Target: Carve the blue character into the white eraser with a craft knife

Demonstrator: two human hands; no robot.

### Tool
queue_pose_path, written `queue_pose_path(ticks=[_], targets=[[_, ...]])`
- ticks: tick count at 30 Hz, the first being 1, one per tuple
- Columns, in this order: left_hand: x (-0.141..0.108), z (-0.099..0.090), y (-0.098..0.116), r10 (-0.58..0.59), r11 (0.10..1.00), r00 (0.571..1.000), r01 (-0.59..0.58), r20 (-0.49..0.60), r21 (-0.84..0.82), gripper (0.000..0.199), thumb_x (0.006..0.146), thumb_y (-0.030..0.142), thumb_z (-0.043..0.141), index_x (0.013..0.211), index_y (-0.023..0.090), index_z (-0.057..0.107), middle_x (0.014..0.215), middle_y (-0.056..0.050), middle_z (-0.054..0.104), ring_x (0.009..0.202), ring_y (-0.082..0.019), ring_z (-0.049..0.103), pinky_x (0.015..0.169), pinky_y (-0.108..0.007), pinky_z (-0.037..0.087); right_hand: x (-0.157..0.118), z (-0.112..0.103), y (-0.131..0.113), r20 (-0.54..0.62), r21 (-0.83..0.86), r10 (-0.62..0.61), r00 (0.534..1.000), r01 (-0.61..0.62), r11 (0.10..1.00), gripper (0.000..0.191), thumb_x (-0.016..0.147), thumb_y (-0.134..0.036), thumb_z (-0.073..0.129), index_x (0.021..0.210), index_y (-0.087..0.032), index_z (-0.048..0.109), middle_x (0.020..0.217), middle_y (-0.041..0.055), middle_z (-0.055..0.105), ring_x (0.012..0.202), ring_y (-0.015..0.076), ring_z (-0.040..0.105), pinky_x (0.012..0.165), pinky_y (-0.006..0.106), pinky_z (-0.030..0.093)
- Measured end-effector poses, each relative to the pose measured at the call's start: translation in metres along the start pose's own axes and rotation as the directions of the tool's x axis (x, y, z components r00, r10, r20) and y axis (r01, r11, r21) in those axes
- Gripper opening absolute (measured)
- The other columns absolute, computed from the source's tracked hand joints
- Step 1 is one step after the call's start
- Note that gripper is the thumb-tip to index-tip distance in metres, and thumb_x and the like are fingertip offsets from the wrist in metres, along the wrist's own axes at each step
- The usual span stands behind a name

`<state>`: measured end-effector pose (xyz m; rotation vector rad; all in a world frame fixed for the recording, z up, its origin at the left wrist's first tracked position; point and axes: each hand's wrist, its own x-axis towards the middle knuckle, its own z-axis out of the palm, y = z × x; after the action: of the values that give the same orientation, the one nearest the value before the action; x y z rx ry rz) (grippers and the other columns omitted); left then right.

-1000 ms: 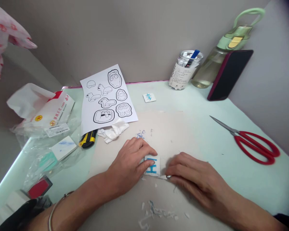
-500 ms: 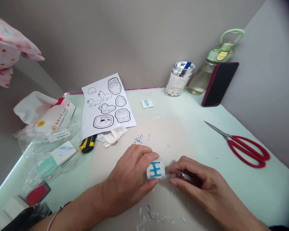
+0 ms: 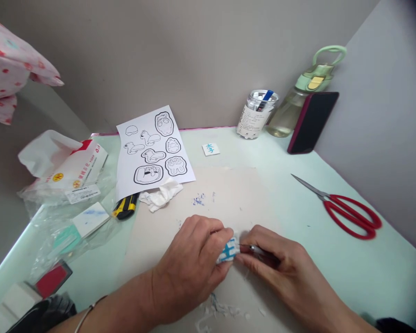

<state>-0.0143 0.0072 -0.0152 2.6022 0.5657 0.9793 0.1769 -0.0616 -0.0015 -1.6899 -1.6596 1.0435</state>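
Observation:
My left hand (image 3: pixel 190 266) pinches a small white rubber block (image 3: pixel 228 250) with a blue inked character on its face. It holds the block just above a beige mat (image 3: pixel 229 194). My right hand (image 3: pixel 277 268) grips a thin metal carving tool (image 3: pixel 256 249) whose tip touches the block's right edge. White and blue shavings (image 3: pixel 222 310) lie on the mat below both hands.
Red scissors (image 3: pixel 346 210) lie at the right. A printed sheet (image 3: pixel 152 150), a crumpled tissue (image 3: pixel 161 194), a yellow-black cutter (image 3: pixel 125 207) and a tissue pack (image 3: pixel 69 169) sit left. A jar (image 3: pixel 256 113), a green bottle (image 3: pixel 301 99) and a phone (image 3: pixel 312 122) stand at the back.
My left hand lifted and turned the block, then closed further around it. My right hand brought the tool's tip up to the block's edge. The view shifted slightly.

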Motion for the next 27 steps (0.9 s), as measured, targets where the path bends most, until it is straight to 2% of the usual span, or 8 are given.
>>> queue_pose_path(ticks=[7,15,19,23,27], targets=[[0.0031,-0.0001,0.0021,0.01,0.998,1.0,-0.011,0.018,0.065,0.031,0.084,0.007,0.06,0.113,0.005,0.052,0.101,-0.014,0.057,0.088,-0.023,0.051,0.074,-0.04,0.049,-0.0012,0.0017,-0.0007,0.021,-0.063,0.002,1.0,0.0,0.998,0.02,0.093,-0.025,0.045,0.081,-0.022,0.06,0.081,0.0011,0.061,0.072,0.0146,0.057,0.062,0.026,0.042],[0.0013,0.0012,0.0021,-0.009,0.999,1.0,0.007,0.03,0.048,0.03,0.085,0.008,0.058,0.114,0.007,0.051,0.101,-0.013,0.057,0.088,-0.023,0.051,0.076,-0.039,0.048,-0.0003,0.0014,-0.0008,0.007,-0.121,-0.003,1.0,0.004,0.993,0.019,0.089,-0.018,0.045,0.079,-0.021,0.061,0.073,-0.0012,0.055,0.065,0.0125,0.051,0.057,0.024,0.037],[-0.0006,0.0022,0.0011,-0.065,0.998,0.996,0.066,0.066,-0.009,0.03,0.085,0.01,0.058,0.114,0.01,0.049,0.103,-0.012,0.056,0.091,-0.023,0.05,0.079,-0.039,0.047,0.0001,0.0007,-0.002,0.021,-0.171,-0.031,0.999,0.034,0.985,0.021,0.089,-0.017,0.045,0.072,-0.02,0.057,0.069,-0.0021,0.051,0.061,0.0114,0.046,0.053,0.024,0.035],[-0.0019,0.0024,-0.0002,-0.159,0.976,0.978,0.176,0.133,-0.125,0.034,0.083,0.014,0.061,0.114,0.014,0.048,0.104,-0.01,0.054,0.095,-0.023,0.048,0.083,-0.039,0.046,-0.0026,0.0016,-0.0024,-0.002,-0.234,-0.093,0.996,0.09,0.968,0.021,0.085,-0.011,0.045,0.066,-0.02,0.047,0.066,-0.0031,0.045,0.057,0.0106,0.043,0.052,0.024,0.032],[-0.0016,0.0041,-0.001,-0.206,0.956,0.97,0.228,0.131,-0.185,0.041,0.077,0.014,0.067,0.114,0.016,0.047,0.101,-0.007,0.054,0.095,-0.023,0.048,0.082,-0.038,0.045,-0.0048,0.001,-0.0035,-0.034,-0.262,-0.173,0.984,0.158,0.952,0.02,0.082,-0.01,0.047,0.067,-0.021,0.043,0.065,-0.0035,0.043,0.056,0.0102,0.042,0.051,0.024,0.032]])
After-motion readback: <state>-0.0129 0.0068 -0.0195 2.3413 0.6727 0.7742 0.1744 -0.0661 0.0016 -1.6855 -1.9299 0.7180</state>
